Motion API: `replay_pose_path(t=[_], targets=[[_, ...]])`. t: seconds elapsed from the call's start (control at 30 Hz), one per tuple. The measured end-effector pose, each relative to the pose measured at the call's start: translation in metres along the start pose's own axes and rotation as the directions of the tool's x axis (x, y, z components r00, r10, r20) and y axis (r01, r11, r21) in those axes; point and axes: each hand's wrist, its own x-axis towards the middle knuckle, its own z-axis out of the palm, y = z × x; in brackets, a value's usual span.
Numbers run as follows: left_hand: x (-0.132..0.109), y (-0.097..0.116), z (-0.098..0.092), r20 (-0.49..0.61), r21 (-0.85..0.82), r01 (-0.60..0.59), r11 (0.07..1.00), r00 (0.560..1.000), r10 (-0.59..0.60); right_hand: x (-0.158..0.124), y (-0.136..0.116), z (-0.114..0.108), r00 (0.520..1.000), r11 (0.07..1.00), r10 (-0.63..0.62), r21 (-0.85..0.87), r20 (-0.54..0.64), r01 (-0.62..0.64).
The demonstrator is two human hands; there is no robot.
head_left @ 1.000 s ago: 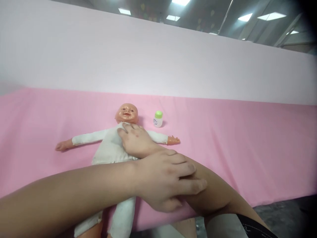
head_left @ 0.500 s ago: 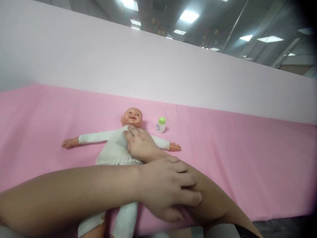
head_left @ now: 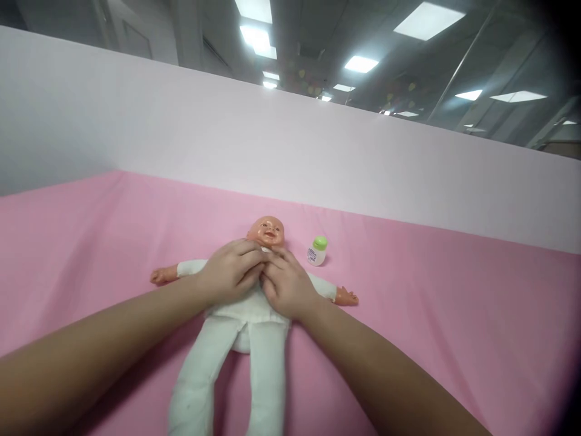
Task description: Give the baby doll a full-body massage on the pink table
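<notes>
A baby doll with a hard plastic head and a white cloth body lies on its back, arms spread to both sides. My left hand rests on its upper chest, fingers laid over the cloth and pointing inward. From the other side, my right hand lies on the chest too, palm down. The fingertips of both hands meet at the middle, just below the doll's chin. Much of the chest is hidden under them. Beside the head, on the right, stands a small translucent bottle with a green cap, untouched.
Pink cloth covers the surface under the doll. Behind it rises a pale padded wall, with a glass pane above that shows ceiling lights.
My left hand has moved from my right forearm up to the doll's chest, beside my right hand. Both doll legs are now uncovered. The view has shifted slightly.
</notes>
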Motion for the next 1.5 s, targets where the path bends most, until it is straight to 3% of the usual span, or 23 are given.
replay_pose_path(t=[0.07, 0.17, 0.27, 0.37, 0.6, 0.77, 0.87, 1.03, 1.13, 1.23, 1.3, 1.33, 1.4, 1.5], targets=[[-0.011, -0.030, 0.001, 0.092, 0.081, 0.049, 0.995, 0.994, -0.057, -0.004, -0.007, -0.007, 0.999, 0.999, -0.025, 0.038, -0.024, 0.026], [-0.019, -0.062, 0.006, 0.179, 0.138, 0.263, 0.955, 0.941, -0.286, -0.011, -0.033, -0.021, 0.983, 0.978, -0.171, 0.136, 0.068, 0.161], [-0.020, -0.073, 0.012, 0.308, 0.145, 0.342, 0.928, 0.876, -0.371, -0.016, -0.066, -0.033, 0.907, 0.919, -0.369, 0.227, 0.202, 0.323], [-0.020, -0.072, 0.016, 0.334, 0.152, 0.331, 0.931, 0.870, -0.364, -0.018, -0.080, -0.035, 0.862, 0.904, -0.413, 0.249, 0.293, 0.348], [-0.025, -0.065, 0.026, 0.299, 0.208, 0.313, 0.927, 0.882, -0.365, -0.016, -0.025, -0.012, 0.948, 0.990, -0.104, 0.125, 0.301, 0.068], [-0.030, -0.057, 0.029, 0.266, 0.288, 0.284, 0.915, 0.894, -0.361, -0.027, -0.009, 0.003, 0.979, 0.996, -0.010, 0.084, 0.205, -0.008], [-0.032, -0.055, 0.028, 0.263, 0.280, 0.302, 0.911, 0.889, -0.375, -0.037, -0.007, 0.006, 0.976, 0.987, 0.157, 0.021, 0.148, -0.162], [-0.030, -0.057, 0.026, 0.196, 0.221, 0.314, 0.924, 0.913, -0.357, -0.038, 0.003, -0.003, 0.923, 0.927, 0.375, -0.030, 0.087, -0.373], [-0.026, -0.040, 0.013, 0.096, 0.078, 0.284, 0.956, 0.952, -0.291, -0.033, 0.015, -0.008, 0.876, 0.886, 0.463, -0.079, 0.135, -0.456], [-0.023, 0.002, -0.006, 0.069, -0.195, 0.238, 0.952, 0.971, -0.229, -0.031, 0.027, -0.009, 0.845, 0.859, 0.512, -0.125, 0.155, -0.497], [-0.022, 0.035, -0.015, 0.179, -0.410, 0.076, 0.909, 0.984, -0.002, -0.032, 0.032, -0.008, 0.849, 0.863, 0.505, -0.131, 0.154, -0.489], [-0.022, 0.048, -0.018, 0.241, -0.472, -0.004, 0.882, 0.961, 0.134, -0.033, 0.033, -0.008, 0.855, 0.869, 0.493, -0.130, 0.158, -0.477], [-0.021, 0.064, -0.017, 0.293, -0.455, -0.069, 0.888, 0.930, 0.223, -0.034, 0.034, -0.008, 0.865, 0.879, 0.476, -0.127, 0.160, -0.460], [-0.020, 0.058, -0.008, 0.379, -0.311, -0.058, 0.949, 0.908, 0.179, -0.034, 0.033, -0.008, 0.869, 0.886, 0.464, -0.112, 0.175, -0.450]])
